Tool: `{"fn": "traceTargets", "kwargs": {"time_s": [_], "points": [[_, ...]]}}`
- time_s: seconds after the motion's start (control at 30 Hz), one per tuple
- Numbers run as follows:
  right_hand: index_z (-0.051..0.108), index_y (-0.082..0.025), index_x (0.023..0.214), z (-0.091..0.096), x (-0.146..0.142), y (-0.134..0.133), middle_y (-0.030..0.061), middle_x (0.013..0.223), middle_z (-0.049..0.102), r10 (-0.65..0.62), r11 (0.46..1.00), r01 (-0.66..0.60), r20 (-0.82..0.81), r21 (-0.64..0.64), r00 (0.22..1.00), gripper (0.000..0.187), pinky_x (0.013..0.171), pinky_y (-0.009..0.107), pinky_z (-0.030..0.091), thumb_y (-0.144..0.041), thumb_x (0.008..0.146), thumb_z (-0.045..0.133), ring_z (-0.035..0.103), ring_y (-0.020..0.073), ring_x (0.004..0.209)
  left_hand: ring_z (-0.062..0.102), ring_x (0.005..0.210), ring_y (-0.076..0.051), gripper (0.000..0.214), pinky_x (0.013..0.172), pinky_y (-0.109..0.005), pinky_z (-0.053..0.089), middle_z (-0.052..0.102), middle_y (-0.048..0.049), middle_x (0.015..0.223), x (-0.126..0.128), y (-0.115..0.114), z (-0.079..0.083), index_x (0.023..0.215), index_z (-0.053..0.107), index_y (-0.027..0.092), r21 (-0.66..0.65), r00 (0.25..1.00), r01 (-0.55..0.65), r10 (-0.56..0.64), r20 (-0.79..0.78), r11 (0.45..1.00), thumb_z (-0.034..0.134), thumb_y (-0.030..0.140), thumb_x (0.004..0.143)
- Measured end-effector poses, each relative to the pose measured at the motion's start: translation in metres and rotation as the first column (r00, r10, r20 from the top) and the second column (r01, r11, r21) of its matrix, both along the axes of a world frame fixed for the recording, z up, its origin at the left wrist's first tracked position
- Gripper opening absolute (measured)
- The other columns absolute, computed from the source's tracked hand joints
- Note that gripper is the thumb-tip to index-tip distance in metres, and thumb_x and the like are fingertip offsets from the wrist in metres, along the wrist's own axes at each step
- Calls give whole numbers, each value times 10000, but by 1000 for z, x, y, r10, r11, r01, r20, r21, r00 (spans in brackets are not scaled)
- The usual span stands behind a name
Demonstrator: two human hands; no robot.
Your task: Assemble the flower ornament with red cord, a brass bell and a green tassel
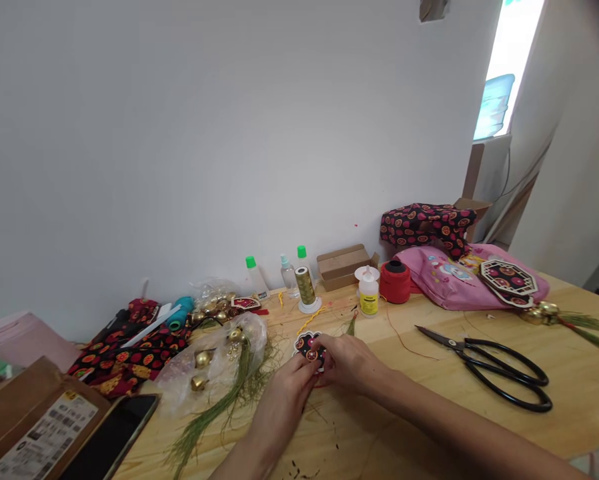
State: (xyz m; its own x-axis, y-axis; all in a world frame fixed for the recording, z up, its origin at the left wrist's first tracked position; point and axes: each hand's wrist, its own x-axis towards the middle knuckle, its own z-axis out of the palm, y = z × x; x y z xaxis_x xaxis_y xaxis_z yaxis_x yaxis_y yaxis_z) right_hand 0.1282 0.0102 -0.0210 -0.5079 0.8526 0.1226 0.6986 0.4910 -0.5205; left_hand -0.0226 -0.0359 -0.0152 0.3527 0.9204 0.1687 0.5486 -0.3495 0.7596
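Near the middle of the table, a small scalloped ornament (305, 343) with a white rim and dark flower-patterned fabric is pinched between both my hands. My left hand (285, 392) grips it from the lower left, fingertips partly hidden. From the right, my right hand (352, 363) presses its thumb and fingers on the ornament's edge. A bit of red cord shows just under the hands. Behind them lies a yellow cord (310, 321), and a green tassel (351, 327) is just beyond my right hand.
Black-handled scissors (499, 370) lie at right. A glue bottle (368, 297), red thread spool (395, 283) and gold thread spool (305, 288) stand behind. Left are long green tassel threads (224, 397), gold bells (203, 360) and a phone (112, 437). A pink bag (439, 277) is back right.
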Motion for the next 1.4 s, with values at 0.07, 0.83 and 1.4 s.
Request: {"fn": "traceTargets", "kwargs": {"time_s": [0.07, 0.83, 1.4], "points": [[516, -201, 994, -3, -1, 2, -9, 686, 664, 1, 1000, -1, -12, 16, 1000, 416, 476, 205, 304, -337, 626, 654, 607, 174, 651, 510, 795, -211, 195, 745, -245, 342, 604, -57, 867, 0, 2, -1, 848, 684, 275, -1, 1000, 0, 0, 11, 1000, 501, 292, 784], [662, -227, 805, -8, 14, -1, 23, 776, 656, 129, 956, -108, -61, 274, 990, 116, 600, 213, 379, -300, 741, 599, 572, 154, 739, 349, 377, -45, 487, 418, -193, 222, 467, 49, 444, 8, 25, -1, 493, 543, 122, -594, 942, -109, 274, 194, 797, 639, 600, 478], [687, -200, 790, -13, 16, 3, 37, 754, 669, 240, 954, -182, -245, 237, 939, 130, 665, 233, 408, -226, 776, 560, 570, 152, 736, 388, 445, -36, 387, 484, -181, 312, 495, 40, 504, 4, 18, -5, 522, 603, 97, -664, 822, 4, 375, 429, 748, 763, 438, 435]]}}
